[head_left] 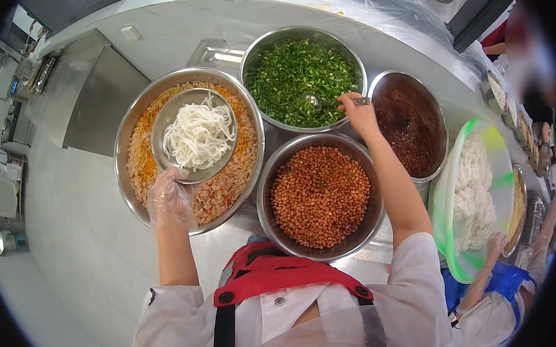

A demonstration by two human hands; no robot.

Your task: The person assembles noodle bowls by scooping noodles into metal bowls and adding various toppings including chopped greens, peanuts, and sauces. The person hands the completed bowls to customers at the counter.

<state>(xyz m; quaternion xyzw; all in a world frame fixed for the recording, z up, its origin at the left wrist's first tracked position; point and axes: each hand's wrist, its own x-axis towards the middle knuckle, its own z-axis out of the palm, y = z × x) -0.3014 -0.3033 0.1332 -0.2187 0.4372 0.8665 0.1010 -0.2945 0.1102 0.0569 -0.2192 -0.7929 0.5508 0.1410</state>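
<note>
My left hand (pixel 170 197), in a clear plastic glove, grips the near rim of a small metal bowl (pixel 159 146). White noodle-like strands (pixel 199 136) fill that bowl. It is held over a large metal basin (pixel 121 158) of reddish-orange grainy mince (pixel 218 197). My right hand (pixel 356 109) is closed on the handle of a metal spoon (pixel 312 100). The spoon's head rests among chopped green onions (pixel 290 69) in another metal basin (pixel 244 53).
Brown beans or nuts (pixel 321 196) fill a near basin. Dark red sauce (pixel 403 126) sits in a metal pot at right. Beyond it, a green-and-white tub (pixel 443 207) holds white noodles (pixel 476 192), with a co-worker's gloved hand (pixel 495 248) beside it. Plastic film (pixel 370 19) covers the far counter.
</note>
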